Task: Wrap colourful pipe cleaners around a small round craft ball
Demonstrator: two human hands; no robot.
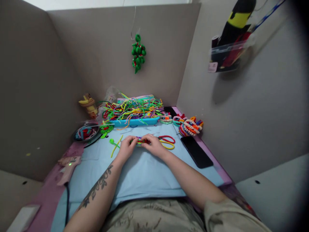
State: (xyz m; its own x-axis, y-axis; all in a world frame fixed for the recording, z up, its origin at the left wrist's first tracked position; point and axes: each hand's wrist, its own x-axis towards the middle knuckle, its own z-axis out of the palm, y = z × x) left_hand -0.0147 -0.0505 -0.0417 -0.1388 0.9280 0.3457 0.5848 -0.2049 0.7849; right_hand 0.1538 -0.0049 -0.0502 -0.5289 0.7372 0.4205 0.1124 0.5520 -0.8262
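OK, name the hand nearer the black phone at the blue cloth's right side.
Right. The right hand is to the left of the phone, apart from it; the left hand is farther left, beyond the right hand.

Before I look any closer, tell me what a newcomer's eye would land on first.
Probably the tangle of multicoloured pipe cleaners heaped in the blue tray, in front of the grey rear partition. Next, the green-and-red ornament hanging above it. Then the left hand and right hand, fingers close together around a small colourful piece over the pale-blue cover.
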